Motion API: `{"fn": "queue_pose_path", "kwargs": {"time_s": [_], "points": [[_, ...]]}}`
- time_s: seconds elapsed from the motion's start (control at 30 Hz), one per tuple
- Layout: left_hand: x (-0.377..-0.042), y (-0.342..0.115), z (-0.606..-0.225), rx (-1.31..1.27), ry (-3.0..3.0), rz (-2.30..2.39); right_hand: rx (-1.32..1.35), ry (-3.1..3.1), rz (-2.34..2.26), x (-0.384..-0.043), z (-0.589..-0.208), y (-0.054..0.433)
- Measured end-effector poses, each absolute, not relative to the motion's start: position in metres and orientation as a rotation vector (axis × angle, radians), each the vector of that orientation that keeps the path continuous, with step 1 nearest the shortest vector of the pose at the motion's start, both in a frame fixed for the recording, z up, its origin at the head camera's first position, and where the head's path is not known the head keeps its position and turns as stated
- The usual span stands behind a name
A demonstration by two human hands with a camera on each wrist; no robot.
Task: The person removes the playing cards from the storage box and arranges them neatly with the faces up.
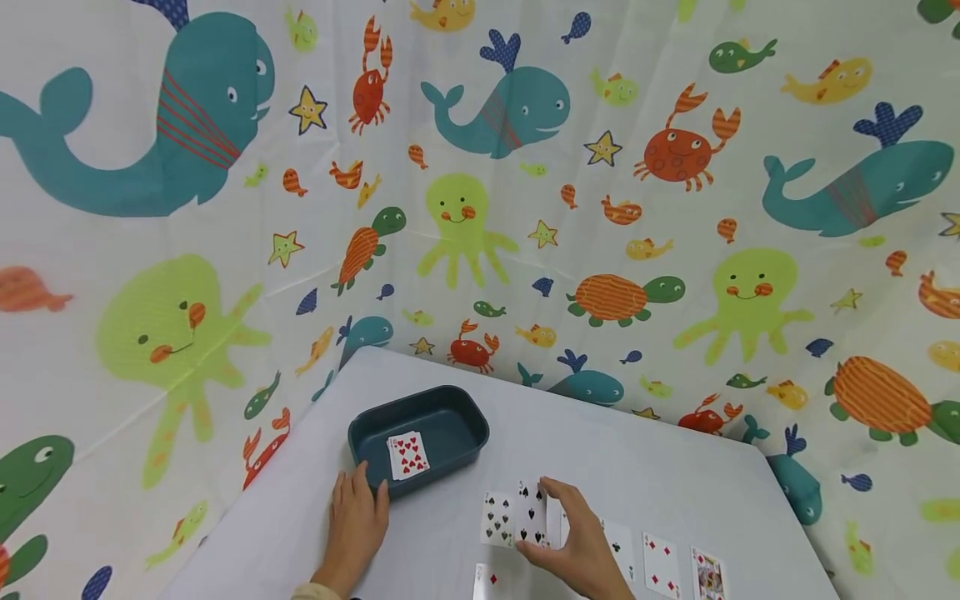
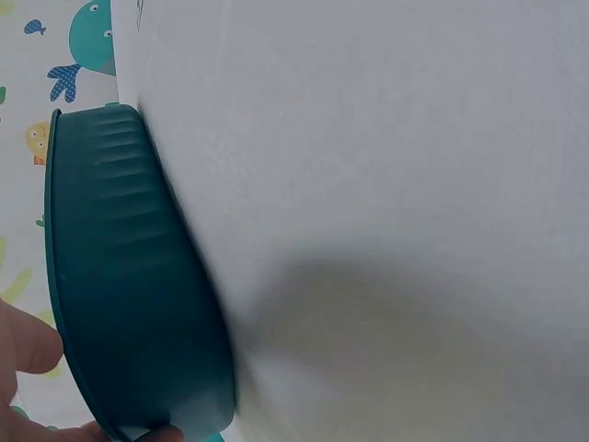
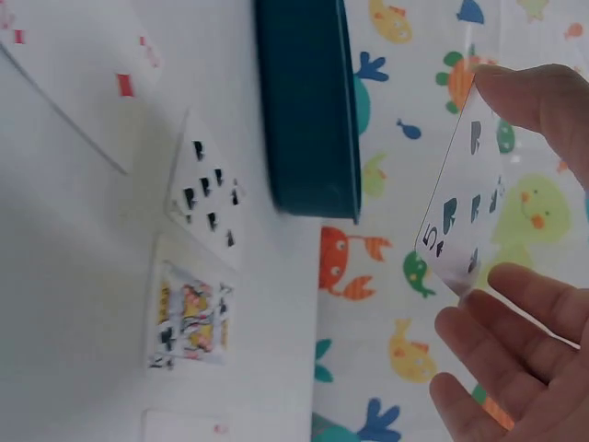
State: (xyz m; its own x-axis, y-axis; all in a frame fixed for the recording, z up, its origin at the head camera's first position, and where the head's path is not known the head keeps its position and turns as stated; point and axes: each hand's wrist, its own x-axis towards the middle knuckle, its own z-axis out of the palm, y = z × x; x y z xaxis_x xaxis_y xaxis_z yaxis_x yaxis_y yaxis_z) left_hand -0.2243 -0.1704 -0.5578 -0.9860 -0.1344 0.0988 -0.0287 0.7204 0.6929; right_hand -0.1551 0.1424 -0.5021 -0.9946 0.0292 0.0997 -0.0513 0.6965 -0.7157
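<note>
My right hand (image 1: 573, 542) pinches a five of spades (image 1: 531, 510) by its edges, thumb at one end and fingers at the other. In the right wrist view that five of spades (image 3: 465, 198) is tilted above the table. Beside it lies a black seven (image 1: 497, 518); a court card (image 3: 193, 313) shows next to this seven in the right wrist view. My left hand (image 1: 354, 521) rests against the near left side of a dark teal tray (image 1: 468, 400), its fingertips touching the rim. A small stack of cards with a hearts card (image 1: 408, 456) on top lies inside.
To the right, a club card (image 1: 618, 546), a four of diamonds (image 1: 660, 565) and a diamond court card (image 1: 707, 575) lie in a row. Another diamond card (image 1: 491, 579) lies nearer the front. A cloth with sea animals (image 1: 540, 208) hangs behind the white table (image 1: 600, 450).
</note>
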Motion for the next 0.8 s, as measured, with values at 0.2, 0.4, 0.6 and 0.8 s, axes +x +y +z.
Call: {"fn": "queue_pose_path", "kwargs": {"time_s": [0.2, 0.4, 0.6, 0.8], "points": [[-0.226, -0.171, -0.556, 0.111, -2.77, -1.121, 0.021, -2.829, 1.21, -0.138, -0.514, 0.147], [-0.225, -0.172, -0.555, 0.107, -2.773, -1.114, 0.091, -2.807, 1.171, -0.121, -0.532, 0.153], [-0.223, -0.171, -0.556, 0.118, -2.773, -1.123, 0.153, -2.786, 1.039, -0.108, -0.553, 0.16], [-0.222, -0.17, -0.557, 0.109, -2.756, -1.116, 0.258, -2.758, 0.962, -0.1, -0.573, 0.17]]}}
